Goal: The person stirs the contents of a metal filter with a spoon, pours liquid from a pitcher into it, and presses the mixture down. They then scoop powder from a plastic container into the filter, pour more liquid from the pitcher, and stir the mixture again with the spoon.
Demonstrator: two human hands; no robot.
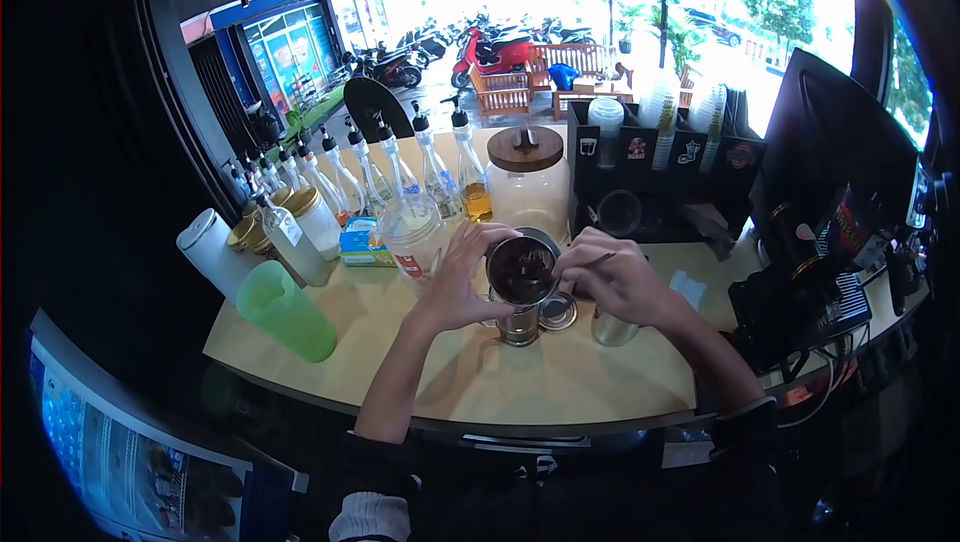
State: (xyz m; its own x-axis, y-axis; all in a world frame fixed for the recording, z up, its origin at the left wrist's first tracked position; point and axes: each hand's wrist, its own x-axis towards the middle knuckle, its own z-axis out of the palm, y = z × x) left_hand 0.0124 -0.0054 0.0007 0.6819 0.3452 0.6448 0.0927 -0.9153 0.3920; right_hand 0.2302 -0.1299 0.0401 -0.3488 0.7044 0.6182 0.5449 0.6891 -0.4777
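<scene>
Metal cup [523, 272] before wooden-lidded jar [528, 192], mouth facing wearer. Left hand [455, 280], spread wide, grasps it; right hand [618, 277], curled, pinches thin tool [602, 258] at its rim. Pitcher [408, 232] left of jar: red label [410, 265], unreadable.

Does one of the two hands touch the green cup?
No, the green cup is on the counter, while the left hand holds a round container and the right hand a thin tool.
</scene>
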